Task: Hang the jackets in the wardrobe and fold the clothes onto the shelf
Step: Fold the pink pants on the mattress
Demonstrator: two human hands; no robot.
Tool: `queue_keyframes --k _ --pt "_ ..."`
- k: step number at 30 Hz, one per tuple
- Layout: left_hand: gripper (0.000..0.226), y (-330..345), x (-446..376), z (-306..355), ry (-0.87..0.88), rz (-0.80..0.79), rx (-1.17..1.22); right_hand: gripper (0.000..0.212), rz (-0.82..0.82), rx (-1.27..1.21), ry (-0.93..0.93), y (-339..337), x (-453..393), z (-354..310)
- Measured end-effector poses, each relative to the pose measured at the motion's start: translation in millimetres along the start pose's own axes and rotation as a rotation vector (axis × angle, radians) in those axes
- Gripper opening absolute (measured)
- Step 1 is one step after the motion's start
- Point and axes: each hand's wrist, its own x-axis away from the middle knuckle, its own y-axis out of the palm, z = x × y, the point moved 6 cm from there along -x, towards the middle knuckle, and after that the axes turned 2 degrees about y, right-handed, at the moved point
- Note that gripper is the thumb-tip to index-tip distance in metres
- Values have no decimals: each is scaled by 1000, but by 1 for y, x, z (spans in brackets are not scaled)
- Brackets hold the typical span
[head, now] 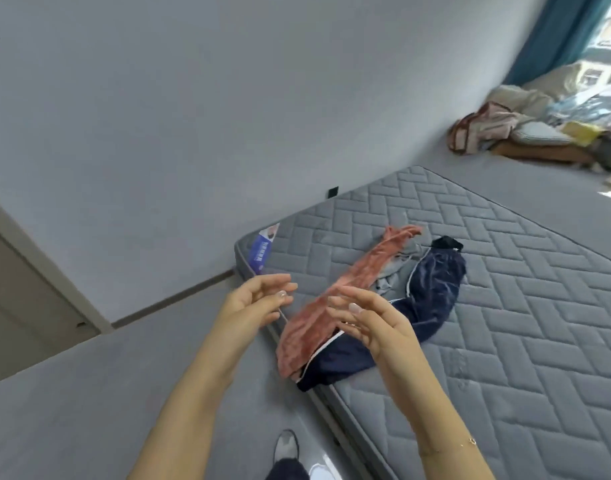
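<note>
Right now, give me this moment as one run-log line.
left hand: open, empty | right hand: open, empty | pink garment, navy trousers: unfolded on mattress | wardrobe: not in view

Three garments (335,299), one mattress (504,306), two hands (255,303).

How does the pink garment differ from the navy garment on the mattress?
The pink garment is light salmon and lies in a long, narrow strip; the navy garment is dark, with a white stripe, and spreads wider. The pink garment rests partly on top of the navy garment. Both lie unfolded near the corner of the mattress, and neither of the hands holds them.
</note>
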Motion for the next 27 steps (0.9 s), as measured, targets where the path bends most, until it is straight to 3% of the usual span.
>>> queue_keyframes --k 6,17,23,27 --pt "24 91 -140 -58 -107 -337 -40 23 305 124 108 -103 -82 34" --pt "32 186 -436 -224 -269 -445 -299 19 658 76 341 -211 -272 137" --pt "61 239 -543 -357 -272 -377 -451 21 778 30 448 -277 -337 224" --pt "80 265 -573 -443 -323 -396 -469 20 821 46 490 -311 -368 283"
